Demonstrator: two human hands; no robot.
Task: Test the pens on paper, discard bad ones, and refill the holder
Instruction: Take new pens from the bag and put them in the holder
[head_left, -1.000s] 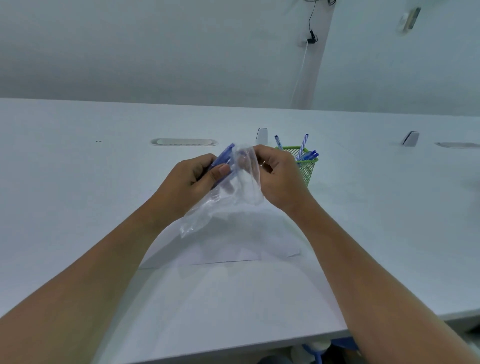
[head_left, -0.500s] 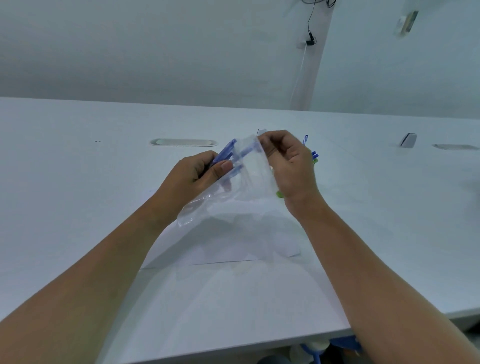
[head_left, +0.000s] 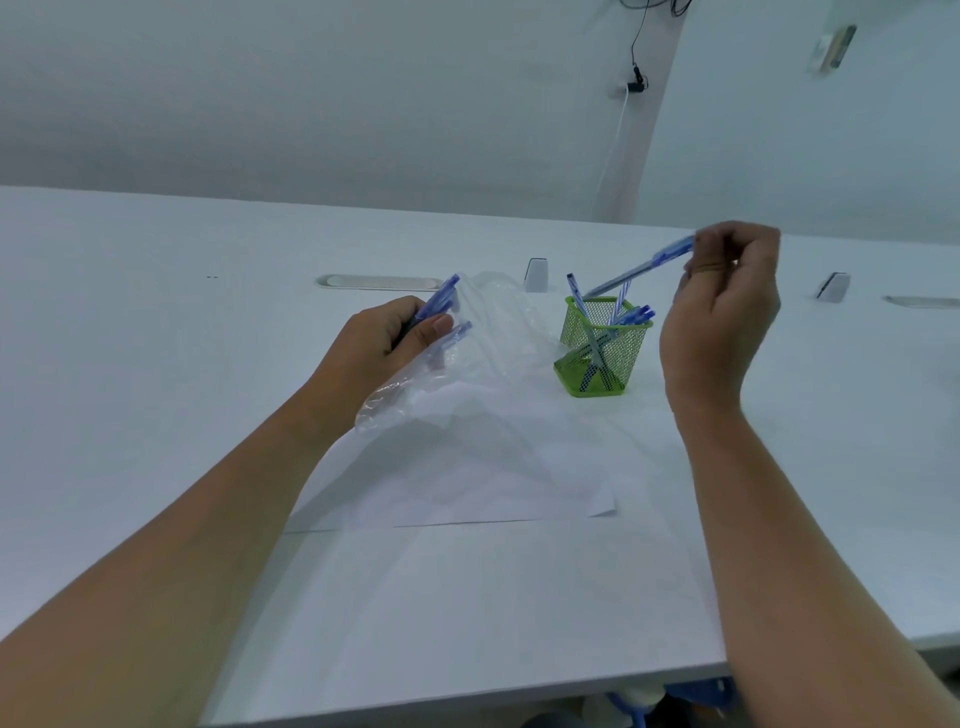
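My left hand (head_left: 387, 340) grips a clear plastic bag (head_left: 467, 353) with blue pens (head_left: 441, 304) sticking out of its top, held above the white paper sheet (head_left: 467, 478). My right hand (head_left: 722, 322) pinches one blue pen (head_left: 641, 269) by its upper end, raised to the right of the bag; the pen's tip points down toward the rim of the green mesh holder (head_left: 602, 348). The holder stands on the table past the paper's far right corner with several blue pens in it.
The long white table (head_left: 156, 415) has a flat cable slot (head_left: 382, 282) behind my left hand and two small grey caps (head_left: 536, 274) (head_left: 834, 287) at the back. A wall with a hanging cable (head_left: 618, 140) lies behind. The table's front edge is near.
My right hand has let go of the bag's mouth and moved right and up with one pen drawn out. The green holder is now uncovered. My left hand still holds the bag.
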